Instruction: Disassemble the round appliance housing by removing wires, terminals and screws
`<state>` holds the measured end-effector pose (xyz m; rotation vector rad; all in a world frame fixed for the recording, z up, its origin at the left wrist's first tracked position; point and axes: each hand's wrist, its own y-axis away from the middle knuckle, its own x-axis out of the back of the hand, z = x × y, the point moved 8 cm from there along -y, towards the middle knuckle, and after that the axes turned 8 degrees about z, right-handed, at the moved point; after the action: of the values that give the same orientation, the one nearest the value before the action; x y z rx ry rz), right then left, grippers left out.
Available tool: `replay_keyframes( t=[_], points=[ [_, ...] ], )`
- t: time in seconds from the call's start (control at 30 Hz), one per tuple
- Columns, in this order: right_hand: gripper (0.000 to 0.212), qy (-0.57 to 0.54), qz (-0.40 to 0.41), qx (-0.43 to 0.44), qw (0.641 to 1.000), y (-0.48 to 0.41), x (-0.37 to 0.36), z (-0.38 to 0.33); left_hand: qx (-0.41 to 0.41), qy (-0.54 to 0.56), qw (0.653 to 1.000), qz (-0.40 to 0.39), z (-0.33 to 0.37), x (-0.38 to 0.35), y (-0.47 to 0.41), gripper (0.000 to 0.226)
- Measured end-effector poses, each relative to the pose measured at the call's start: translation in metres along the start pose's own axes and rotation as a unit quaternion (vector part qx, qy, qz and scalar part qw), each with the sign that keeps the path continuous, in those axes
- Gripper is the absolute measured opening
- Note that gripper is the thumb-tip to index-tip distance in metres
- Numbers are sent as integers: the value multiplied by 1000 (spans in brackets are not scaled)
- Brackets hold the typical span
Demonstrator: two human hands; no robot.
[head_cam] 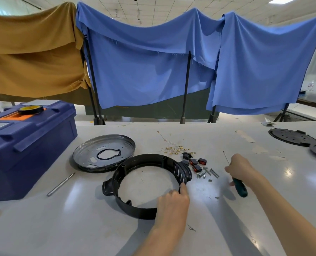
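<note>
Housing status: black plastic ring (138, 211) lay flat on the white table (79, 228), centre of frame, open through the middle so I saw tabletop inside it. Vented section sat on its right side, and a lug stuck out at its left. My view had the left hand (173, 202) clamped on the ring's near-right wall, thumb up on the rim beside the vents. The right hand (240, 169) was right of the ring, well apart from it, closed round a screwdriver (239, 188) with a dark green handle. Handle end pointed to lower right, thin shaft up and away past the knuckles. Shaft was blurred, so I couldn't tell the tip type.

Just right of the vents, loose screws (209, 173) and small spacers lay on the table. Red-and-black switches (197, 164) sat above them, next to a black part that was probably a power socket. A bundle of thin wires (173, 148) with brass terminals lay further up, apart from the ring.

A round metal plate (116, 145) sat at the ring's upper left, close against it; I couldn't tell whether they touched. A steel rod (61, 184) lay loose left of the ring. A blue toolbox (33, 145) filled the left edge, with a tape roll (30, 109) on its lid. Black discs (292, 137) sat at the far right edge. Blue and tan cloths hung across the upper frame.
</note>
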<state>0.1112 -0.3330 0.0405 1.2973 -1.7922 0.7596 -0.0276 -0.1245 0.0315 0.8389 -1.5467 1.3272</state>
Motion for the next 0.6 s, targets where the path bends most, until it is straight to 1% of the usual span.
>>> replay_keyframes(
  t=[0.03,0.07,0.1,0.13,0.17,0.23,0.33,0.4,0.47,0.53,0.57,0.6],
  points=[
    [29,16,24,-2,1000,1,-2,2,7,0,1000,-22,0,-3,0,66],
    [31,22,41,-5,999,2,-5,5,18,24,999,-25,0,-2,-1,63],
    [31,24,54,-9,998,3,-8,8,36,45,998,-11,-3,-1,-2,58],
    [31,20,64,-13,998,3,-12,11,33,42,999,-1,-2,-8,-4,57],
    [31,19,71,-20,997,4,-15,13,37,50,998,20,-2,-11,-7,59],
    [30,16,87,-33,996,5,-19,17,39,50,998,17,-3,-18,-11,63],
    [37,20,92,-14,995,4,-28,16,38,69,997,15,-5,-17,-11,59],
    [41,20,96,4,995,3,-31,14,28,59,998,20,-7,-11,-10,56],
    [42,14,106,13,994,2,-30,14,24,98,994,52,-8,-4,-11,43],
    [42,1,115,17,993,0,-28,17,28,123,990,65,-12,5,-10,29],
    [41,-12,115,10,993,-1,-27,18,24,128,987,93,-16,12,-10,30],
    [40,-23,122,11,992,-2,-24,19,29,134,985,102,-20,17,-9,33]
  ],
)
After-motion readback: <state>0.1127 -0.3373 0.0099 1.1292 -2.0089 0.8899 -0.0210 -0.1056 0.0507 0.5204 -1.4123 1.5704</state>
